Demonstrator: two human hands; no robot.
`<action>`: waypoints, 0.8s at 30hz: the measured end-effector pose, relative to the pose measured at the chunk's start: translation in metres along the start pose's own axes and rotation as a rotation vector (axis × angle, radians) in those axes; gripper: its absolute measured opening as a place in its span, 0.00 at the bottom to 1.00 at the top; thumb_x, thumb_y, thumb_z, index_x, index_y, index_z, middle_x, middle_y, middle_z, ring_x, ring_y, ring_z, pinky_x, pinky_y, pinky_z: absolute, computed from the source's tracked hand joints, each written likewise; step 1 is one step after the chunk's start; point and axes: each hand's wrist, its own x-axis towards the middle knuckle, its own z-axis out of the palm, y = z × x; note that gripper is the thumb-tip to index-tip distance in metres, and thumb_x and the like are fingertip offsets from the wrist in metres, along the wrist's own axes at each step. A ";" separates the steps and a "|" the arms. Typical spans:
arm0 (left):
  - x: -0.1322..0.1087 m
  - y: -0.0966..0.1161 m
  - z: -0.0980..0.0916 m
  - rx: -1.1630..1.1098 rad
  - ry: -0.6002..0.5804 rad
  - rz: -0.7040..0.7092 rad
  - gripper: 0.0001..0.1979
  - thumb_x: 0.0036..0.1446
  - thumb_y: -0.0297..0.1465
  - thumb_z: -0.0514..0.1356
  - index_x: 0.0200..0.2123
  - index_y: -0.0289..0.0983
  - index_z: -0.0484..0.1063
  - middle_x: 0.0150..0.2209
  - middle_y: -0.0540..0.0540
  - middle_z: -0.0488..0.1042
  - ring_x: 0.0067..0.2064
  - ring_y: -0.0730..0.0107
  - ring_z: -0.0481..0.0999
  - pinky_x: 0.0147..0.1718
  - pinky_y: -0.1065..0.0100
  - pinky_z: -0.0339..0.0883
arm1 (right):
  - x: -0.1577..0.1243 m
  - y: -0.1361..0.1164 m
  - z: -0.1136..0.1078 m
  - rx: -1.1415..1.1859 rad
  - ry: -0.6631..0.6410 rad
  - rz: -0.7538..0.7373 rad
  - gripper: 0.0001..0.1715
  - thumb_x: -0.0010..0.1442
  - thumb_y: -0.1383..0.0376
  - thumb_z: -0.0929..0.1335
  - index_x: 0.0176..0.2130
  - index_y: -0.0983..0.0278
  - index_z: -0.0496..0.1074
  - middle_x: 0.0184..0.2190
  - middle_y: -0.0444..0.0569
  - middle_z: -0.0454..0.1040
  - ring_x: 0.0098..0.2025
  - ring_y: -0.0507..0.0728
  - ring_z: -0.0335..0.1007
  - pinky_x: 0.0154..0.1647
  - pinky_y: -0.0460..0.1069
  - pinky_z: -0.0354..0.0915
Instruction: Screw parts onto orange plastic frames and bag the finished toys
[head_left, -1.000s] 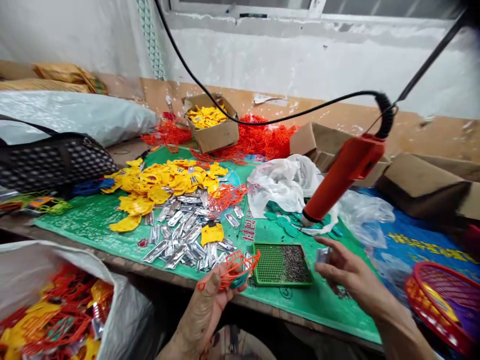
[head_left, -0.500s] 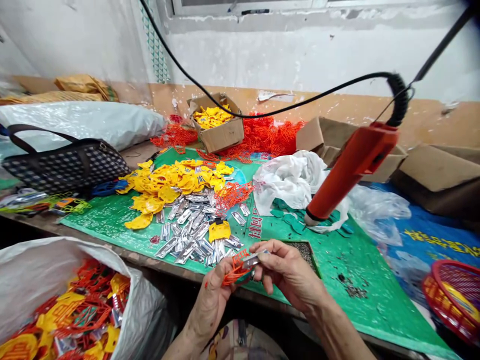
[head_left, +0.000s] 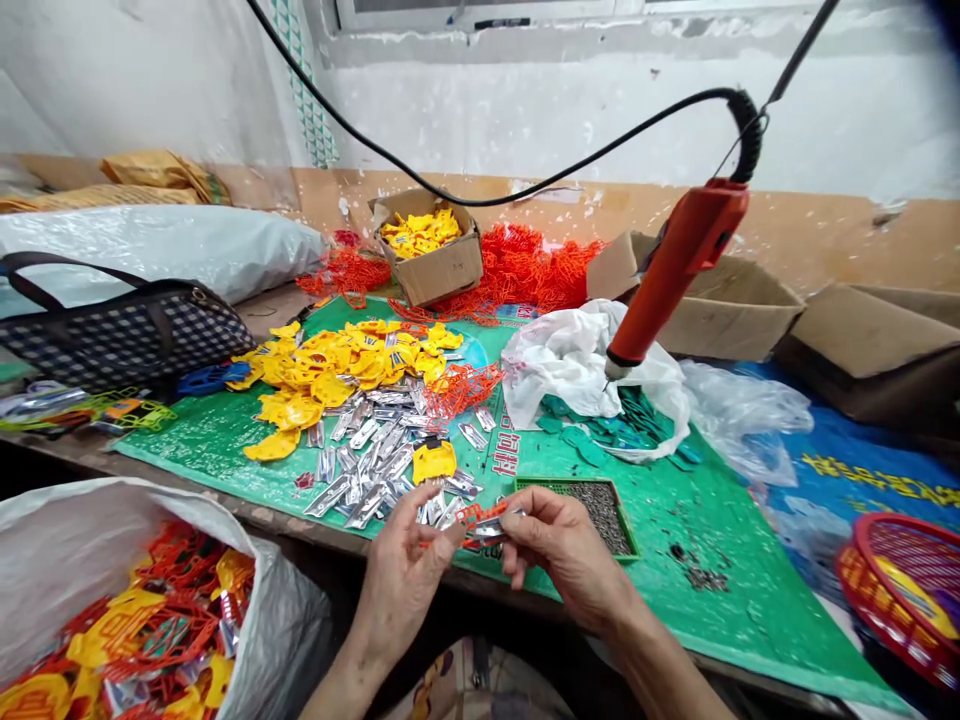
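My left hand (head_left: 401,560) is closed on an orange plastic lattice piece (head_left: 469,514), partly hidden by the fingers. My right hand (head_left: 566,550) pinches a shiny metal plate (head_left: 489,526) against that orange piece, above the table's front edge. Just beyond the hands lies a heap of loose metal plates (head_left: 382,455), with a single yellow plastic piece (head_left: 433,461) on its near side. A green tray of small screws (head_left: 600,510) sits beside my right hand. The red electric screwdriver (head_left: 679,270) hangs from its cable above the table, touched by neither hand.
Yellow plastic pieces (head_left: 337,365) are piled behind the plates. A cardboard box (head_left: 442,275) of yellow parts and orange lattice pieces (head_left: 532,265) stand farther back. A white bag (head_left: 559,360) spills green pieces. An open sack (head_left: 285,590) of mixed parts stands at left, a red basket (head_left: 896,590) at right.
The hanging screwdriver has swung up and to the left. My left hand has shifted slightly left and up with its fingers repositioned on the orange piece; my right hand still pinches the plate.
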 end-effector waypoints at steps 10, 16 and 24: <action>-0.017 0.038 -0.011 0.467 -0.149 0.391 0.17 0.58 0.34 0.61 0.51 0.46 0.76 0.44 0.47 0.81 0.41 0.59 0.81 0.37 0.71 0.72 | -0.008 0.000 0.001 -0.111 -0.064 -0.152 0.15 0.52 0.57 0.75 0.32 0.67 0.75 0.19 0.42 0.73 0.18 0.48 0.68 0.21 0.43 0.68; -0.022 0.043 -0.012 0.224 -0.258 0.278 0.24 0.60 0.35 0.60 0.59 0.45 0.69 0.33 0.46 0.81 0.29 0.64 0.79 0.25 0.73 0.72 | -0.009 0.005 0.005 -0.140 -0.035 -0.288 0.11 0.54 0.59 0.74 0.31 0.66 0.76 0.32 0.45 0.72 0.22 0.47 0.69 0.21 0.44 0.69; -0.013 0.033 0.005 -0.114 -0.374 0.068 0.18 0.63 0.38 0.56 0.51 0.37 0.75 0.37 0.43 0.80 0.34 0.65 0.79 0.33 0.69 0.74 | -0.014 0.009 0.006 -0.546 -0.026 -0.663 0.03 0.60 0.66 0.70 0.34 0.63 0.76 0.34 0.49 0.76 0.34 0.53 0.74 0.34 0.46 0.71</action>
